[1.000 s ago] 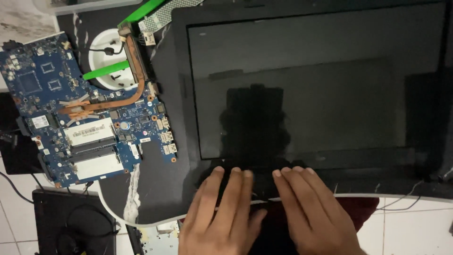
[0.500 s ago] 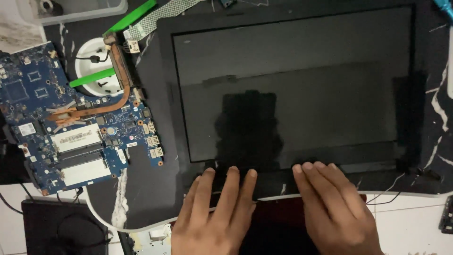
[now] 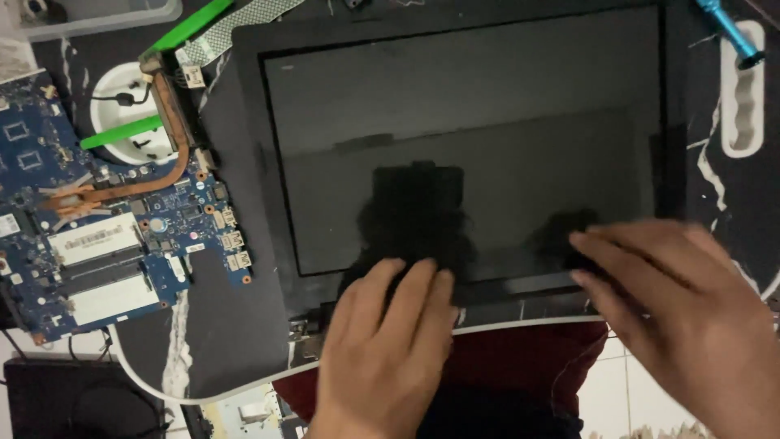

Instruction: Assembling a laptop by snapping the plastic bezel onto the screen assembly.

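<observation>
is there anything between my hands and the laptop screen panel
Nothing visible. The left hand and right hand already rest flat on the lower bezel of the black laptop screen panel, with no object in between.

Under your hands, the laptop screen panel [image 3: 463, 154] is glossy black and mirrors dark shapes, framed by a duller plastic bezel [image 3: 260, 179]. The circuit board [image 3: 97, 244] looks matt blue, crossed by a coppery metal heat pipe [image 3: 154, 175]. The blue tool [image 3: 729, 32] shines like metal.

Right hand [image 3: 678, 313] now farther right along the screen panel's [image 3: 463, 146] lower edge, left hand [image 3: 386, 341] nearer its middle
</observation>
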